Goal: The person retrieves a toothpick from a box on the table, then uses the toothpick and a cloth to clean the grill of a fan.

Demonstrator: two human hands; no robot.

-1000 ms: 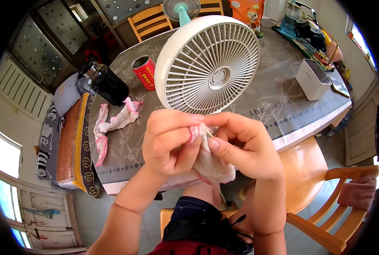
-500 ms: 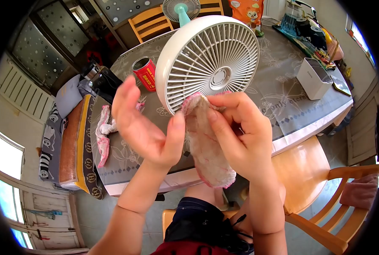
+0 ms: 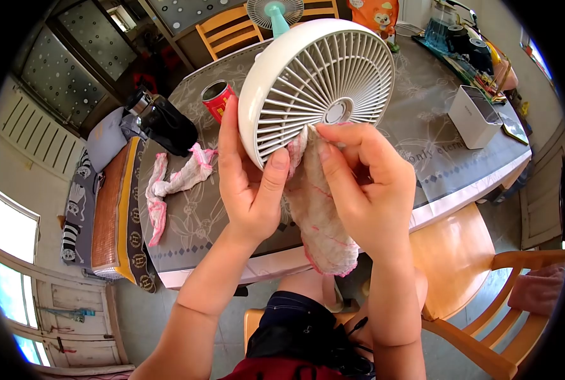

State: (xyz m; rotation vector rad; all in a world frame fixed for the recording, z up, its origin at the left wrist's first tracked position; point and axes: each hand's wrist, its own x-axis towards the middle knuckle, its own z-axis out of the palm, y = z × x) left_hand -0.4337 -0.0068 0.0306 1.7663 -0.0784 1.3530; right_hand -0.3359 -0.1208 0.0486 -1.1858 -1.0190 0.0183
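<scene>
A white round fan [image 3: 254, 95] stands tilted at the table's near side, its slatted grille toward me. My left hand [image 3: 247, 196] grips the lower left of its rim, thumb in front and fingers along the outside. Between the thumb and fingers of my right hand [image 3: 374, 187] is a greyish-white cloth [image 3: 323, 221] with pink edging. The cloth's bunched top is at the lower part of the grille, and the rest hangs down over the table edge. Some of my right fingers are hidden behind the hand.
A knotted white and pink cloth [image 3: 181, 180] lies on the left, near a dark thermos jug [image 3: 165, 123]. Behind the fan are a red can [image 3: 216, 101] and a small green fan [image 3: 276, 18]. A white box [image 3: 474, 117] stands right, with a wooden chair [image 3: 453, 259] below.
My left hand has moved from open beside the fan to a grip on its rim. My right hand has shifted the cloth slightly up and right, toward the grille's middle.
</scene>
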